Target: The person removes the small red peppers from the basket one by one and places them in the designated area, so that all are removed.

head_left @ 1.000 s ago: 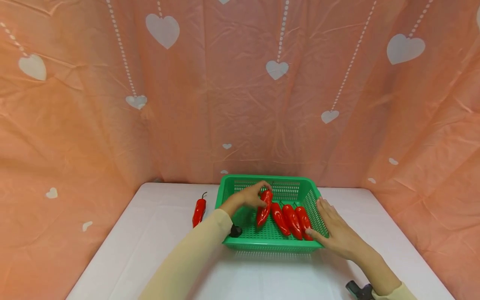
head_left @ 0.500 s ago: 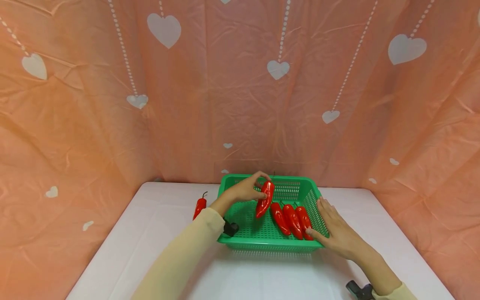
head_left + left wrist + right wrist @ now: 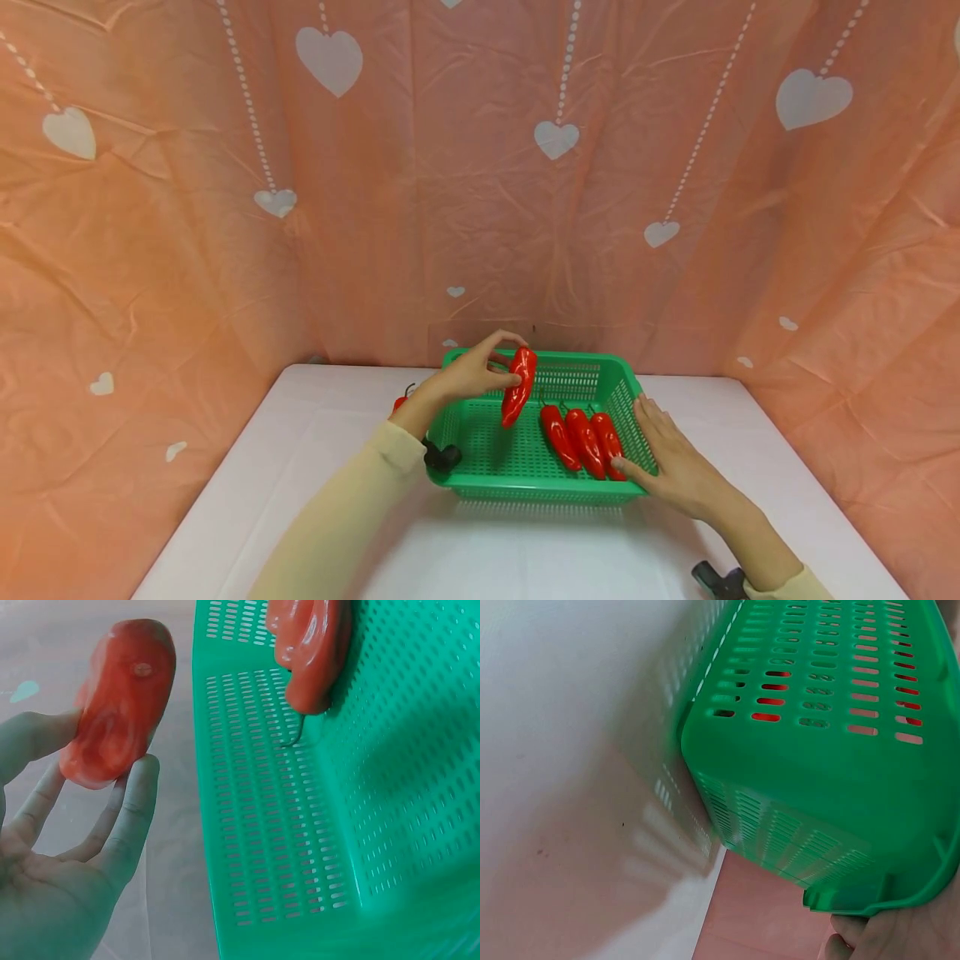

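My left hand (image 3: 474, 372) pinches a red chili pepper (image 3: 519, 390) between thumb and fingers, raised over the back left part of a green perforated basket (image 3: 551, 484). In the left wrist view, the pepper (image 3: 124, 705) appears end-on at the fingertips, apart from the basket wall. Inside the basket, three more red peppers (image 3: 583, 442) lie side by side on the right half. My right hand (image 3: 678, 471) rests on the basket's right rim, fingers straight along it and thumb reaching over the front right corner.
Another red pepper (image 3: 400, 404) lies on the white table (image 3: 300, 450) left of the basket, mostly hidden behind the left arm. Black wrist mounts (image 3: 442, 457) show at the wrists. A pink curtain with hearts (image 3: 495, 208) hangs close behind the basket.
My left hand has lifted the pepper from the basket floor, then carried it slightly left. The left sleeve now covers more of the pepper on the table. My right hand stays put.
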A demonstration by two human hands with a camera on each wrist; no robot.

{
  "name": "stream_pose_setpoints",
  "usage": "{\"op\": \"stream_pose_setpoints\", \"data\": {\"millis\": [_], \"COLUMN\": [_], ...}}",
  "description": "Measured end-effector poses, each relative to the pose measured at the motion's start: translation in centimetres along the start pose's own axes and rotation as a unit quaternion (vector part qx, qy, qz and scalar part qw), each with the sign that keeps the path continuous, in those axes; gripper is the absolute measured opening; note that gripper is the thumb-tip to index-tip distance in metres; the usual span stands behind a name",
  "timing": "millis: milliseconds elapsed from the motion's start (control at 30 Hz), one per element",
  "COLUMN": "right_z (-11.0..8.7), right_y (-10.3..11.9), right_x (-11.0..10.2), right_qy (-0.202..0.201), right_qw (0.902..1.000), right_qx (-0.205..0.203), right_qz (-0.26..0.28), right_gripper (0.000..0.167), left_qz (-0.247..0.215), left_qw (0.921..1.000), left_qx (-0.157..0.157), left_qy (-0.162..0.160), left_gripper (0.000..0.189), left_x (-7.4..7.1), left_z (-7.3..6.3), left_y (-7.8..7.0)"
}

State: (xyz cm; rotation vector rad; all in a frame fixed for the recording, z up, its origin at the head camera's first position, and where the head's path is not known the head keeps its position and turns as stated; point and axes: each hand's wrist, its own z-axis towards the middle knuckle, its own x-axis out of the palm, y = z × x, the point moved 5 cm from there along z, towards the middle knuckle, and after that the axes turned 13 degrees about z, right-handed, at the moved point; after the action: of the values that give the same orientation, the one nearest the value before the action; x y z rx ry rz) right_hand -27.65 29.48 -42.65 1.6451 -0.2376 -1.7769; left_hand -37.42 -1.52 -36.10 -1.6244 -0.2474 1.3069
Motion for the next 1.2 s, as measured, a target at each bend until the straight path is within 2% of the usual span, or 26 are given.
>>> {"op": "stream_pose_setpoints", "data": {"millis": [400, 567, 833, 1200], "right_z": [0.0, 0.0, 0.0, 0.1], "right_y": [-0.1, -0.1, -0.2, -0.1], "right_x": [0.0, 0.0, 0.1, 0.1], "right_qy": [0.0, -0.001, -0.001, -0.001], "right_qw": [1.0, 1.0, 1.0, 1.0], "right_qx": [0.005, 0.007, 0.007, 0.007], "right_qz": [0.0, -0.004, 0.003, -0.004], "right_gripper": [0.107, 0.107, 0.107, 0.107], "left_qz": [-0.013, -0.028, -0.046, -0.04], "left_qw": [0.9993, 0.9986, 0.9959, 0.9946], "left_qx": [-0.002, 0.01, 0.026, 0.006], "left_qy": [-0.036, -0.044, -0.074, -0.095], "left_gripper": [0.055, 0.056, 0.06, 0.062], "left_x": [-2.3, -3.3, -5.3, -7.9], "left_z": [-1.5, -2.3, -3.7, -5.7], "left_y": [1.5, 1.6, 2.2, 3.7]}}
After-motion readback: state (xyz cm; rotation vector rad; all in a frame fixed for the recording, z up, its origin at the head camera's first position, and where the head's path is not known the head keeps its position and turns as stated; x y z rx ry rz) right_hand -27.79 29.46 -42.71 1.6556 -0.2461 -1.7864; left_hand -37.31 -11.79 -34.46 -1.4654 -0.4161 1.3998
